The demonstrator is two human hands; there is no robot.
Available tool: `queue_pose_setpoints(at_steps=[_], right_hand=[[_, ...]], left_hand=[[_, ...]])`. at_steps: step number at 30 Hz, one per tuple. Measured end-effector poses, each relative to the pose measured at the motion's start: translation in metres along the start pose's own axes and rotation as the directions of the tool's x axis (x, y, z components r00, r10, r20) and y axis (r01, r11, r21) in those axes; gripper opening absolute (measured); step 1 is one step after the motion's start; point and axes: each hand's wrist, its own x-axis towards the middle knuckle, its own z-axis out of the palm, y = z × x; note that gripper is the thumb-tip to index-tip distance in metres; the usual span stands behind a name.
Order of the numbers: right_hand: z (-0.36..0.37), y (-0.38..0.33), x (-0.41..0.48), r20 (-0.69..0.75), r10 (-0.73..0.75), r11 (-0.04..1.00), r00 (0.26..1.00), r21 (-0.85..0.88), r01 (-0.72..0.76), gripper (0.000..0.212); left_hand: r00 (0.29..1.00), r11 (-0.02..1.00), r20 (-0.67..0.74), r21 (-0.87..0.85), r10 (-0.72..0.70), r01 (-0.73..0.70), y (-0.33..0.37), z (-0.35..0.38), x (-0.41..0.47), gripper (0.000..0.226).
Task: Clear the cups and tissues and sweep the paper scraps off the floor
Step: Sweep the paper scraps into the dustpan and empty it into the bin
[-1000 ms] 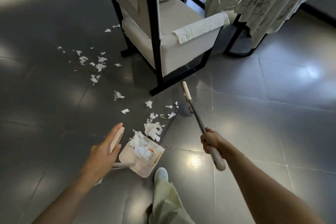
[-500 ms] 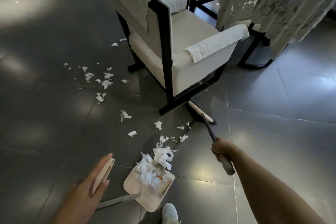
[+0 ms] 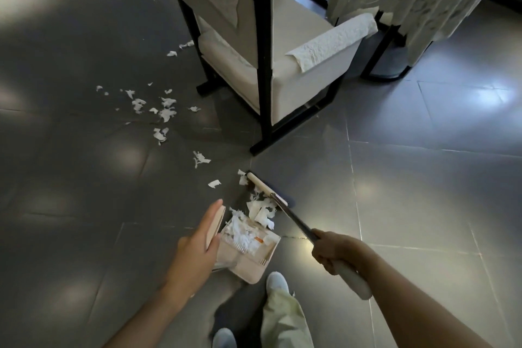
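Head view: the right hand is clenched round the broom. The broom's head sits on the floor at 12 o'clock from the dustpan, touching heaped paper scraps. The left hand lies straight-fingered along the dustpan handle. Loose scraps are scattered at 10 o'clock, near the chair.

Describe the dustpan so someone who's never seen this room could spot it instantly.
Find the cream armchair with the dark frame. On the grey tile floor in front of its nearest leg, close to the person's white shoe, sits the dustpan. It is the beige boxy tray heaped with white paper scraps, between the left hand and the broom.
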Motion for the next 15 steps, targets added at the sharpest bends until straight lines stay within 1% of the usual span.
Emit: queue_pose_setpoints(at_steps=[1,3,5,6,7,10,13,15], right_hand=[[0.002,-0.002,-0.008,0.012,-0.002,0.998,1.000,0.060,0.002,0.044],[0.003,-0.007,-0.022,0.021,-0.001,0.983,1.000,0.181,-0.002,0.042],[0.001,-0.016,-0.031,0.028,-0.008,0.979,1.000,0.205,0.002,0.040],[-0.001,-0.021,-0.034,0.013,-0.013,0.984,1.000,0.178,0.010,0.040],[-0.003,-0.026,-0.035,-0.014,-0.028,0.993,1.000,0.115,0.030,0.042],[-0.008,-0.043,-0.028,-0.119,-0.103,0.986,0.988,-0.142,0.085,0.046],[-0.011,-0.059,-0.009,-0.158,-0.130,0.955,0.979,-0.284,0.081,0.055],[-0.006,-0.067,0.004,-0.184,-0.134,0.932,0.974,-0.358,0.060,0.059]], left_hand=[[1.000,1.000,-0.013,-0.007,0.008,-0.008,-0.003,-0.003,-0.005,0.079],[0.999,0.999,-0.044,-0.034,0.003,-0.004,-0.010,-0.010,-0.015,0.077],[0.997,0.999,-0.071,-0.054,-0.011,0.007,-0.017,-0.018,-0.024,0.074],[0.997,0.998,-0.068,-0.061,-0.018,0.014,-0.021,-0.021,-0.028,0.073],[0.998,0.997,-0.060,-0.072,-0.027,0.023,-0.025,-0.024,-0.030,0.072],[0.999,0.994,-0.029,-0.104,-0.040,0.037,-0.035,-0.030,-0.030,0.072],[0.999,0.995,-0.010,-0.096,-0.035,0.034,-0.040,-0.034,-0.023,0.073],[0.999,0.996,-0.040,-0.078,-0.035,0.032,-0.042,-0.036,-0.012,0.073]])
